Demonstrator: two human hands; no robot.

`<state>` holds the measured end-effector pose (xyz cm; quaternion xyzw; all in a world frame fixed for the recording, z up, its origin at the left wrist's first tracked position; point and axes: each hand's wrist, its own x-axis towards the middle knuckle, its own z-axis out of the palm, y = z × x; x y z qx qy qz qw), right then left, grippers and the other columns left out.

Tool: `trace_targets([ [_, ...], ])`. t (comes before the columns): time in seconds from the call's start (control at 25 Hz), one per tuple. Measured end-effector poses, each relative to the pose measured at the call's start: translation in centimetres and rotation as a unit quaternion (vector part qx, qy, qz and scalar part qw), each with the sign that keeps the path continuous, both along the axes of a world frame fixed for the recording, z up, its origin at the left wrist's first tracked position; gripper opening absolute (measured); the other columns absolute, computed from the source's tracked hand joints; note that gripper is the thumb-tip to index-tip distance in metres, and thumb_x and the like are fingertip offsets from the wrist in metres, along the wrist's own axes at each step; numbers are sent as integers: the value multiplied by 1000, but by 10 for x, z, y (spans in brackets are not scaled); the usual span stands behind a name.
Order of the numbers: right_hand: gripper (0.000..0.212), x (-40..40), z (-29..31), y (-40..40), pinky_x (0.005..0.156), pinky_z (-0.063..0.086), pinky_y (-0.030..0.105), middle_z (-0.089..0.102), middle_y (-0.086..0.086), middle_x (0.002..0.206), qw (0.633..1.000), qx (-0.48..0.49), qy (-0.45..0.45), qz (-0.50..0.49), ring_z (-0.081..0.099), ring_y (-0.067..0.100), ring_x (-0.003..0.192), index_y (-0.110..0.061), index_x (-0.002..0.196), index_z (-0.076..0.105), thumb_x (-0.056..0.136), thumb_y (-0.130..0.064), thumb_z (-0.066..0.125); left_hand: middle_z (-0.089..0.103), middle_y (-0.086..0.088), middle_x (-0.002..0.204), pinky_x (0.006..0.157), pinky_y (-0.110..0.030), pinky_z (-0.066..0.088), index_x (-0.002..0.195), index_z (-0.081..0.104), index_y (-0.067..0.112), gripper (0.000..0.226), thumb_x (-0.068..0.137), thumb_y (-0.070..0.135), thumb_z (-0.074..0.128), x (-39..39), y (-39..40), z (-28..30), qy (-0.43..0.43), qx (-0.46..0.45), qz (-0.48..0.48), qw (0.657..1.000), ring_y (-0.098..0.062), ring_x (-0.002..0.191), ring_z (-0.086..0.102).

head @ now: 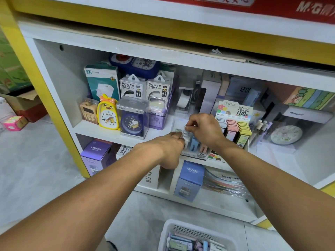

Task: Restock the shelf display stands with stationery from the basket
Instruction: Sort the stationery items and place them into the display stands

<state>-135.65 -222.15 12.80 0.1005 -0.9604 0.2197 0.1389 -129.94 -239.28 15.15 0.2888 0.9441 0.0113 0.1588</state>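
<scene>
1. A pink cube-shaped box point(15, 123) sits on the pale floor at far left, beside the yellow-framed white shelf unit point(54, 84).
2. On the middle shelf, a yellow duck-shaped alarm clock point(108, 113) stands next to a blue round clock in a clear plastic case point(132, 120), with two white "POWER BANK" boxes point(145, 87) behind them.
3. A purple "CRUHRE" carton point(97, 154) occupies the lower shelf at left.
4. The person's left hand point(167, 149) reaches to the front edge of the middle shelf, its fingers curled against a small white pack point(186, 140); the grip itself is hidden behind the hand and cannot be told.
5. The right hand point(203, 128) pinches the top of the same white pack between thumb and fingertips, at the left end of the clear display stand of pencil-lead packs point(196, 147).
6. Just right of the hands stands a card display stand with rows of grey, pink and yellow lead cases point(234, 125), marked "0.7" and "100".
7. A blue "CRUHRE" carton point(190, 180) stands on the lower shelf beneath.
8. The white plastic basket point(169, 232) rests on the floor at the bottom edge, holding assorted stationery packs point(188, 244).
</scene>
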Motion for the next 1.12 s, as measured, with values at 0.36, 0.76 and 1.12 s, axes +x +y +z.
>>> trace_targets([
  [0.36, 23, 33, 20, 7, 88, 55, 29, 73, -4, 105, 990, -114, 18, -78, 66, 12, 92, -18, 100, 77, 94, -6, 58, 34, -10, 154, 111, -37, 38, 146, 40, 10, 65, 82, 1, 53, 8, 0, 1, 51, 70, 21, 996, -25, 140, 34],
  [0.76, 28, 199, -142, 52, 68, 49, 25, 71, -2, 76, 954, -84, -280, -62, 64, 14, 72, -18, 72, 73, 81, 2, 56, 66, -3, 81, 61, -32, 56, 115, 63, 8, 30, 86, 12, 57, 73, 49, -102, -188, -70, -76, 977, -20, 69, 67],
  [1.12, 10, 279, -305, 93, 75, 47, 30, 66, 17, 108, 861, 0, -482, -162, 64, 33, 100, -9, 98, 60, 90, -8, 55, 58, -9, 101, 71, -34, 49, 105, 57, 7, 28, 83, 18, 70, 120, 85, -280, -221, -161, -99, 957, -25, 89, 57],
])
